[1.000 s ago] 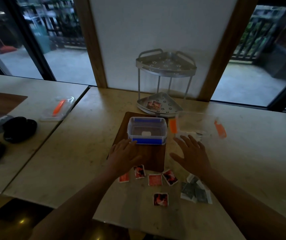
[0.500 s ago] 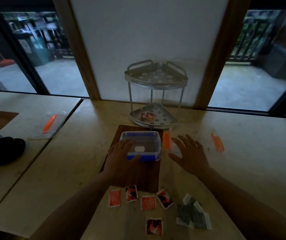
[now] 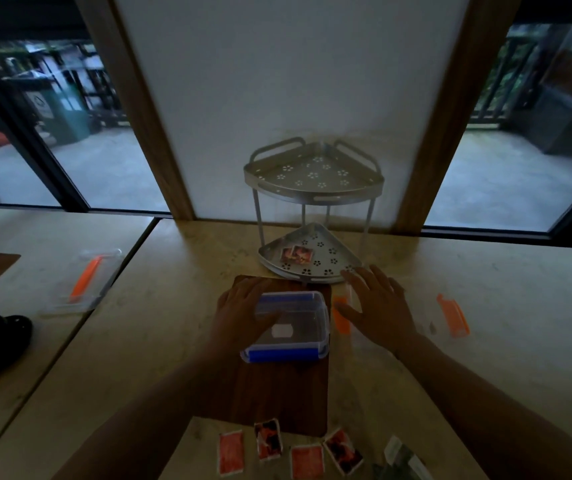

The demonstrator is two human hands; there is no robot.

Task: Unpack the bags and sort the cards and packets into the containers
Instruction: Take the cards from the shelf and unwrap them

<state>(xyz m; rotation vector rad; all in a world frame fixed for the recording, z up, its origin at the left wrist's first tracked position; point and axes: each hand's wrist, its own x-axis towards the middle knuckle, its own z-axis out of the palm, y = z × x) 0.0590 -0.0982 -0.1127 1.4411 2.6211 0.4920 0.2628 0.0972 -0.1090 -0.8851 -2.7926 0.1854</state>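
Bare forearms (image 3: 160, 403), no sleeves

No text can be read; the white sign on the green bin (image 3: 70, 112) outside is blurred.
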